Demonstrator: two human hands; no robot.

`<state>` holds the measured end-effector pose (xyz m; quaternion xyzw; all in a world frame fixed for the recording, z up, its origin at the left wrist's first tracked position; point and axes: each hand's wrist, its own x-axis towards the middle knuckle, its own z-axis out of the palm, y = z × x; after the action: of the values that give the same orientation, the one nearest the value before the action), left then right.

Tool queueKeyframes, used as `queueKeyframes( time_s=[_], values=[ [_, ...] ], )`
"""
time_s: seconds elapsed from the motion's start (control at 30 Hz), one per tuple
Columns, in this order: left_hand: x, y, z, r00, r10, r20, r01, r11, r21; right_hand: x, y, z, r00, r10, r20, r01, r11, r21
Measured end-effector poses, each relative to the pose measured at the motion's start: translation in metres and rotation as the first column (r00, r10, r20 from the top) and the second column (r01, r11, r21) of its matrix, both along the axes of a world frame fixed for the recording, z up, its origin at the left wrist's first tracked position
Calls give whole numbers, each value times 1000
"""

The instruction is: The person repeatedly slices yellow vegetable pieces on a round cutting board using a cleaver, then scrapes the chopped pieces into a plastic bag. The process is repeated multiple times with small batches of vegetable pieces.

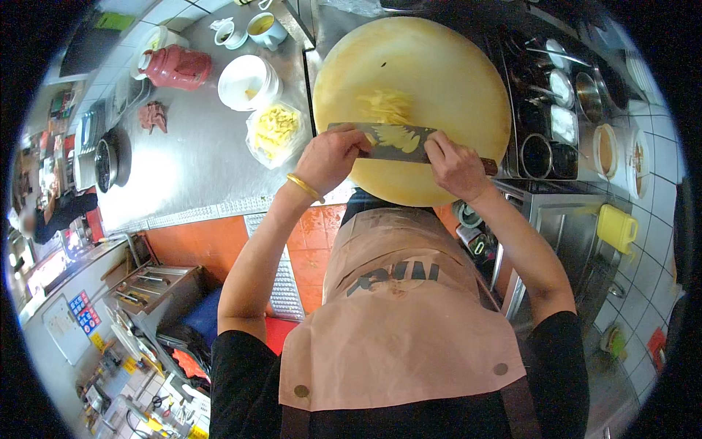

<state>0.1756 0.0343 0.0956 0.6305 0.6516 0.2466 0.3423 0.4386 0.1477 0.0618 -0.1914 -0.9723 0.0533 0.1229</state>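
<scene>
A Chinese cleaver (395, 153) lies across the front part of a thick round chopping board (466, 71), its blade broad side up. Pale yellow vegetable slices (403, 138) rest on the blade. My right hand (455, 164) grips the cleaver where blade meets handle; the dark wooden handle sticks out to its right. My left hand (334, 151) holds the blade's far end, fingers curled by the slices. Just beyond the blade sits a small blurred heap of yellow shreds (389, 106) on the board. A clear plastic bag of cut yellow pieces (276, 131) stands to the left.
Stacked white bowls (247, 85), a pink jug (181, 67) and a light-blue mug (267, 31) stand on the steel counter (192, 164). A crumpled pink cloth (153, 116) lies there too. Metal containers (536, 156) line the right side. Another person (66, 211) is at far left.
</scene>
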Motion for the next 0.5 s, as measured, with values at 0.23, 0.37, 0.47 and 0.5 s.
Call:
queueKeyframes(
  time_s=[0.23, 0.37, 0.47, 0.5],
  values=[
    [1, 25, -15, 993, -115, -13, 114, 992, -47, 9, 0, -2, 1000, -28, 4, 28, 1000, -13],
    [0, 36, -30, 982, -181, -50, 182, 983, 18, 11, 2, -4, 1000, -28, 3, 28, 1000, -2],
    [0, 46, -49, 975, -208, -71, 214, 973, 89, 10, 3, -5, 1000, -5, -30, 6, 1000, 30],
    [0, 51, -56, 971, -222, -92, 230, 969, 88, 11, 4, -5, 1000, -5, -30, 6, 1000, 29]
  ],
)
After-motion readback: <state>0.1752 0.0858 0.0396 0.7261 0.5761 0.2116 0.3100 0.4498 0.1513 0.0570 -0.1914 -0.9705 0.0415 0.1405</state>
